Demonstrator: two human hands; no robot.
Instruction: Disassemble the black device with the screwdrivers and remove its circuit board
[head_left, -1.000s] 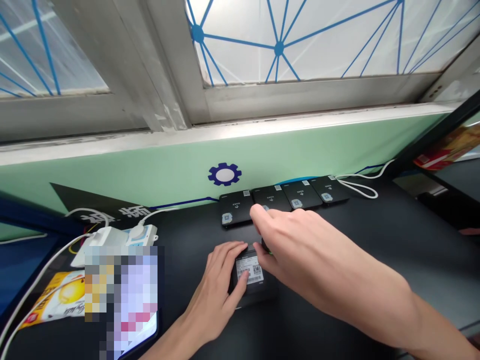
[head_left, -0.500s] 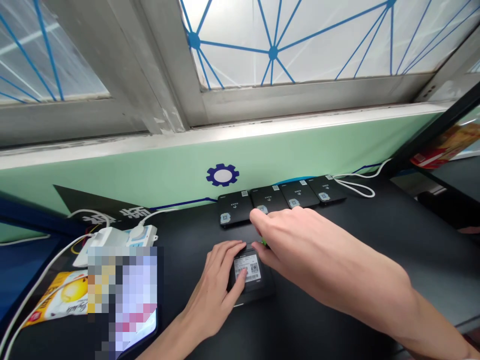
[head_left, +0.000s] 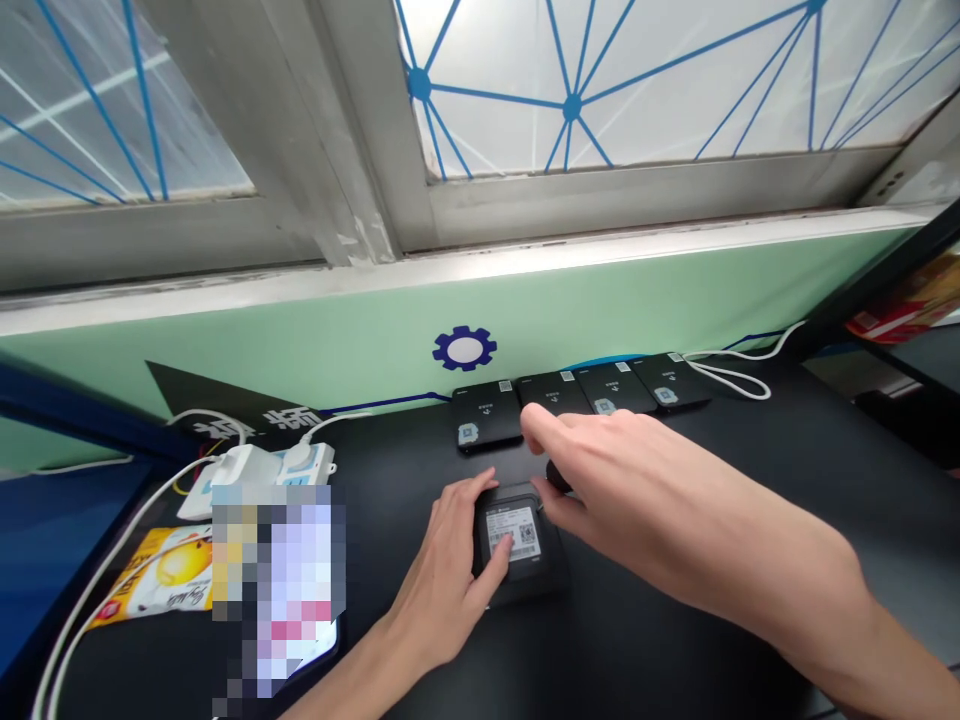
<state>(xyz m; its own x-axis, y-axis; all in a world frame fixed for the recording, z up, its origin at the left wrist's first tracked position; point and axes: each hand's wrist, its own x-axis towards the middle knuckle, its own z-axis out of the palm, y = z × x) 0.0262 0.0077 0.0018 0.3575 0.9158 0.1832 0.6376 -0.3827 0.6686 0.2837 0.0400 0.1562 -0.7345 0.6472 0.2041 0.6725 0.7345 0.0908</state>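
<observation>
A flat black box-shaped device point(head_left: 546, 578) lies on the black table with its white printed label point(head_left: 523, 530) facing up. My left hand point(head_left: 459, 570) grips it from the left, thumb across the label and fingers along the left side and far edge. Over the device's far right corner, my right hand point(head_left: 600, 470) is closed around the dark handle of a screwdriver point(head_left: 556, 476). A bit of thin metal shaft shows by the thumb; the tip's exact contact with the device is hard to make out.
Several similar black devices point(head_left: 486, 415) stand in a row by the green wall, partly behind my right hand. A white cable point(head_left: 739, 380) lies at their right. On the left are a white power strip point(head_left: 307, 468), a yellow snack packet point(head_left: 169, 570) and a phone with a blurred screen point(head_left: 304, 590).
The whole view has shifted, so things appear farther right. My right hand has turned slightly about the screwdriver, whose handle now shows black where green showed before. My left hand stays on the device.
</observation>
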